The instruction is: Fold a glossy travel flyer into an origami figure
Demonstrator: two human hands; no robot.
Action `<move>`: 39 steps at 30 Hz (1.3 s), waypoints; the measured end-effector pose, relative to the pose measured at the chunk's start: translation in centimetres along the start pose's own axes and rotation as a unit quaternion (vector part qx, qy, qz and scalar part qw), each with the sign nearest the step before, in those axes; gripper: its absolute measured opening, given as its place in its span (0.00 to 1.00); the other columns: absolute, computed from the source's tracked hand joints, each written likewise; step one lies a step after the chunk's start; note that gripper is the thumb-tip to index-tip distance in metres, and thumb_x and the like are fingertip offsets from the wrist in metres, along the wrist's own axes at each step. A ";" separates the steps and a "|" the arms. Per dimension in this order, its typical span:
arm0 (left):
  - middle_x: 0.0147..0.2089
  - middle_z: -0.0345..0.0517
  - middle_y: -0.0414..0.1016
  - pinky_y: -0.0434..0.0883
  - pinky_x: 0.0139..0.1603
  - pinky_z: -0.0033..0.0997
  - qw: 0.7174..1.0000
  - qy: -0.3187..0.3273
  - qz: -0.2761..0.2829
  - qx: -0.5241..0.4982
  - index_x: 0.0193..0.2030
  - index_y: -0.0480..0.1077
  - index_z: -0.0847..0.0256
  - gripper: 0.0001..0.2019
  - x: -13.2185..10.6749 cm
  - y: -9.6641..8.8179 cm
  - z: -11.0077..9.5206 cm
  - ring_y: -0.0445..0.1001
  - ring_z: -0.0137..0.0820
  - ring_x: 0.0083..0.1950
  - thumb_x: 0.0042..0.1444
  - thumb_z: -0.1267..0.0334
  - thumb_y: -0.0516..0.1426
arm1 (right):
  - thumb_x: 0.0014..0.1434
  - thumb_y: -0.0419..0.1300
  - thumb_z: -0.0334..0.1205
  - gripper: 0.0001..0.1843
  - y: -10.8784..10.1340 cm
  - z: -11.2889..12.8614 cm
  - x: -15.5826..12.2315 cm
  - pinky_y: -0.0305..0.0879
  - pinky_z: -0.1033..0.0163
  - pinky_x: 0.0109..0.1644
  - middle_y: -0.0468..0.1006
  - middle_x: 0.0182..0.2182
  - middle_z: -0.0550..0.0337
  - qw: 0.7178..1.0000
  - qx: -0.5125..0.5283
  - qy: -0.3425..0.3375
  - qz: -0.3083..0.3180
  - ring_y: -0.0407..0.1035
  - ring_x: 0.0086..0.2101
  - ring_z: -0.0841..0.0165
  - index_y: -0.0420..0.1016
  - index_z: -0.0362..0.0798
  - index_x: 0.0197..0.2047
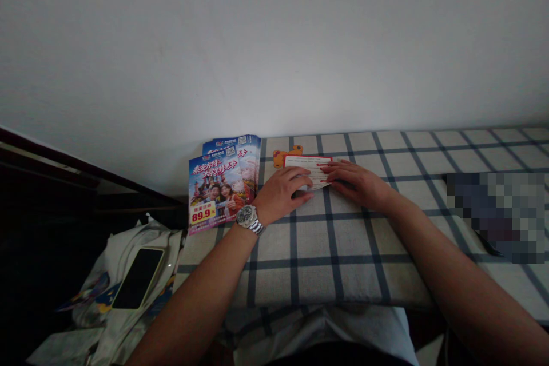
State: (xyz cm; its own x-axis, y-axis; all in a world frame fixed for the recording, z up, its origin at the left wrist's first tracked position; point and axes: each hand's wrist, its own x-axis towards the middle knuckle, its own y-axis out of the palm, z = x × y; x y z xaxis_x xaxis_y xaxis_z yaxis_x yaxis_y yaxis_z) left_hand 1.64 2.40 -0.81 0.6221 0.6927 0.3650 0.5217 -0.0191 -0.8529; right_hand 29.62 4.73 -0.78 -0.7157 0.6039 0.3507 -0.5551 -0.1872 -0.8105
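1. Left hand [285,190]: fingers curved over the left side of a white, red-edged, printed paper sheet [312,164].
2. Right hand [359,184]: fingers bent at its right edge; I cannot tell whether either hand pinches.
3. The sheet lies on the grey checked cloth-covered counter [343,266], near stacked blue-and-pink flyers [218,186].

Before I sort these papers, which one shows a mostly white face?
The red-edged sheet under the left hand and right hand; the flyers piled at left show colourful blue-and-pink covers.
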 end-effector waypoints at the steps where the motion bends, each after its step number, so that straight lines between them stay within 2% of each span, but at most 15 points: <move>1: 0.62 0.50 0.76 0.70 0.67 0.51 1.000 0.007 0.004 -0.004 0.49 0.78 0.58 0.10 0.0 0.0 0.0 0.72 0.43 0.64 0.66 0.57 0.62 | 0.70 0.58 0.37 0.10 -0.1 0.0 0.0 0.62 0.41 0.71 0.78 0.60 0.51 1.000 0.008 0.000 -0.007 0.71 0.61 0.56 0.76 0.53 0.52; 5: 0.65 0.50 0.74 0.68 0.71 0.53 1.000 0.019 0.016 -0.018 0.52 0.79 0.57 0.12 -0.1 0.3 0.0 0.70 0.43 0.68 0.66 0.56 0.62 | 0.70 0.57 0.37 0.09 -0.3 0.1 0.0 0.68 0.43 0.66 0.79 0.57 0.50 0.999 0.026 0.014 -0.023 0.72 0.59 0.56 0.76 0.53 0.51; 9: 0.68 0.50 0.72 0.65 0.73 0.53 0.999 0.023 0.037 -0.025 0.56 0.79 0.55 0.15 -0.2 0.3 -0.3 0.67 0.43 0.70 0.67 0.55 0.62 | 0.71 0.57 0.38 0.08 -0.3 0.2 0.0 0.71 0.45 0.60 0.80 0.51 0.50 0.999 0.000 0.036 -0.036 0.74 0.55 0.55 0.75 0.53 0.51; 16: 0.64 0.49 0.73 0.67 0.71 0.52 0.997 0.039 0.058 -0.036 0.60 0.77 0.51 0.17 0.0 0.3 -0.9 0.69 0.43 0.67 0.67 0.54 0.61 | 0.71 0.59 0.43 0.06 0.1 0.4 0.3 0.72 0.48 0.51 0.81 0.44 0.50 0.991 -0.052 0.101 -0.069 0.75 0.46 0.54 0.74 0.52 0.47; 28: 0.62 0.49 0.75 0.70 0.69 0.48 0.997 0.034 0.047 -0.052 0.53 0.76 0.56 0.11 0.2 0.3 -1.1 0.71 0.40 0.66 0.70 0.56 0.58 | 0.68 0.62 0.47 0.08 1.4 0.2 1.4 0.68 0.49 0.48 0.80 0.42 0.51 0.975 -0.132 0.146 -0.101 0.73 0.43 0.53 0.75 0.52 0.45; 33: 0.63 0.50 0.72 0.74 0.64 0.43 0.998 0.014 0.029 -0.056 0.58 0.74 0.55 0.14 0.1 0.2 -1.3 0.75 0.38 0.62 0.70 0.56 0.57 | 0.67 0.62 0.47 0.09 1.7 0.2 1.6 0.67 0.48 0.48 0.79 0.43 0.50 0.971 -0.153 0.154 -0.099 0.72 0.43 0.52 0.75 0.52 0.44; 39: 0.66 0.50 0.72 0.70 0.69 0.48 0.997 0.048 0.040 -0.036 0.62 0.74 0.53 0.17 0.1 0.2 -1.0 0.71 0.41 0.66 0.70 0.53 0.57 | 0.68 0.62 0.48 0.09 2.0 0.2 1.8 0.66 0.48 0.48 0.78 0.43 0.50 0.965 -0.178 0.165 -0.101 0.71 0.44 0.52 0.75 0.52 0.44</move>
State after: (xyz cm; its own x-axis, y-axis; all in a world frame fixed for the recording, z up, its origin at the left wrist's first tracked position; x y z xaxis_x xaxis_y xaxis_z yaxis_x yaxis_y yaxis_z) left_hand 2.40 1.69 -0.58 0.7141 0.6154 0.3337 0.5072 -0.1262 -0.8525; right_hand 27.11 5.29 -1.69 -0.4022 0.8247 0.3976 -0.4457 0.2029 -0.8719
